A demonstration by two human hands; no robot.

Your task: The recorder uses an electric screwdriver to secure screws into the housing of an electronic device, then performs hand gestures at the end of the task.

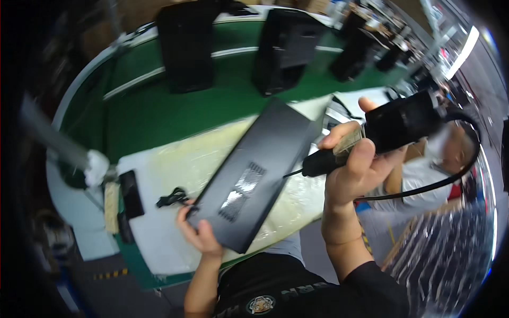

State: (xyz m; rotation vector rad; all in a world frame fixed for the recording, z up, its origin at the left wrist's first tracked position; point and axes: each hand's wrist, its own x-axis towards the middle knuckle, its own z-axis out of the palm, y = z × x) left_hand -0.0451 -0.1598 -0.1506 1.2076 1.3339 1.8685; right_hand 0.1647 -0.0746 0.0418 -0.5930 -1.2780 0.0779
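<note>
My left hand [199, 236] grips the near left corner of a long black metal case [270, 146], which lies slanted over a pale padded mat [175, 164]. Two vent patches show on the upper face of the case. In my right hand [360, 172], raised to the right, is a black electric screwdriver [405, 122], fingers wrapped round its body. Its thin bit points left at the long right edge of the case; whether the tip touches I cannot tell. From the back end of the screwdriver a black cable [474, 153] loops down.
Beyond the mat, tall black cabinets [186, 47] stand on a green conveyor belt [143, 114]. A small black cable [172, 197] and a dark flat phone-like slab [131, 194] lie at left. At right are a seated person [424, 180] and a plastic-wrapped stack [440, 259].
</note>
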